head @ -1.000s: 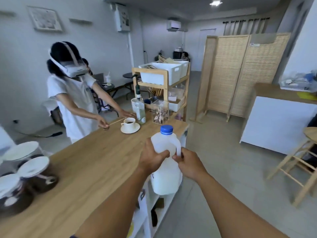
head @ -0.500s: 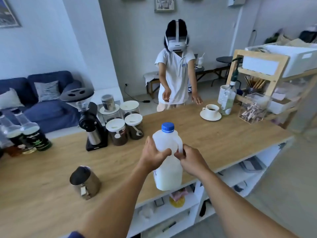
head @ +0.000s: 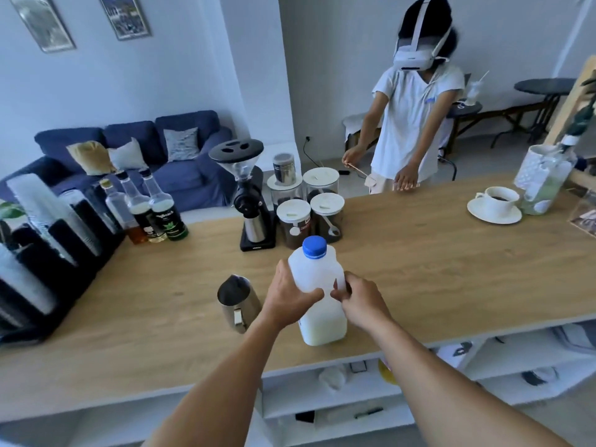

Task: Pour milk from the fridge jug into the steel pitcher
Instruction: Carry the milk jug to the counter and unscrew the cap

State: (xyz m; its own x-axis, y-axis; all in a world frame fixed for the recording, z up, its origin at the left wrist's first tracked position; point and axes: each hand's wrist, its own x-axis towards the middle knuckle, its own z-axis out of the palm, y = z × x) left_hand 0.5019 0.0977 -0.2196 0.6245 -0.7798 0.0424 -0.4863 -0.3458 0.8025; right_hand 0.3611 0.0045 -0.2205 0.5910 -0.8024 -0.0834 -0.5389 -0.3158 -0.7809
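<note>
A translucent plastic milk jug with a blue cap stands over the wooden counter, its lower part white with milk. My left hand grips the jug's left side. My right hand grips the handle on its right side. The cap is on. Just to the left of the jug the steel pitcher stands upright on the counter, mouth open, handle toward me. My left forearm partly hides its right edge.
A coffee grinder and several lidded jars stand behind the jug. Syrup bottles and cup stacks line the left. A cup on a saucer sits far right. A person in a headset stands across the counter.
The view has swung left from the room to the counter. The jug has come over the counter beside the steel pitcher, both hands holding it as before.
</note>
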